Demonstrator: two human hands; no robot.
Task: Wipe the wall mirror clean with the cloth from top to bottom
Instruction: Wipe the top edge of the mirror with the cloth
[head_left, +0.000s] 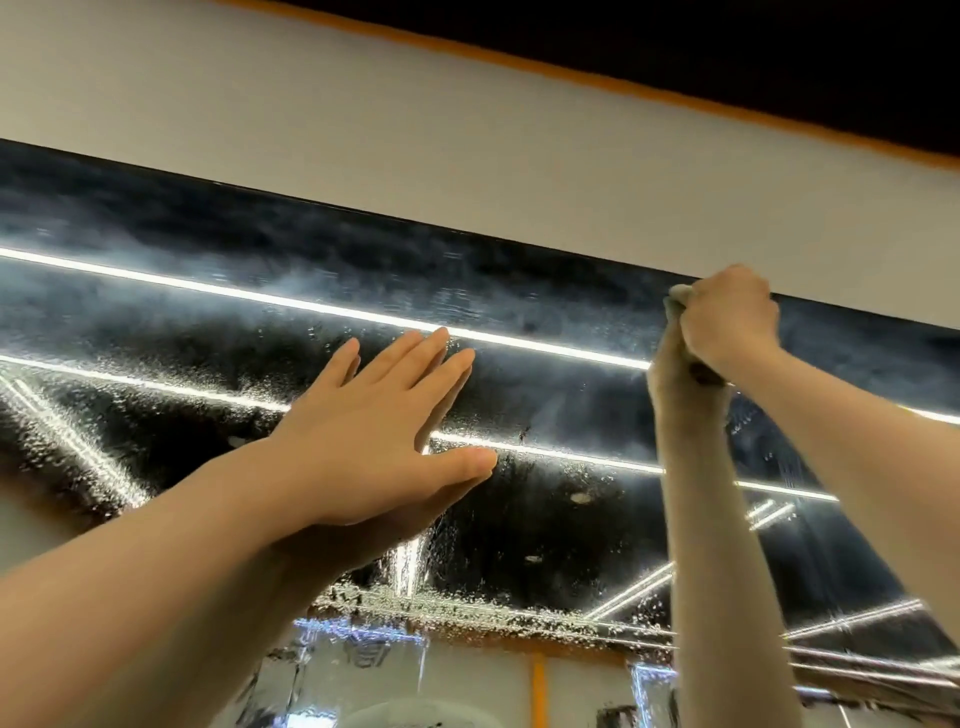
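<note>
The wall mirror (545, 322) fills the middle of the view, wet with droplets and hazy streaks, and reflects ceiling light strips. My left hand (384, 431) lies flat on the glass with straight, spread fingers. My right hand (727, 317) is balled into a fist at the mirror's top edge, gripping a small pale cloth (678, 296). Only a corner of the cloth shows past the knuckles. The reflection of my right arm runs down the glass below that fist.
A white wall band (467, 145) runs above the mirror, topped by an orange trim (571, 73) and a dark ceiling. The lower part of the glass reflects a room with an orange post (539, 691).
</note>
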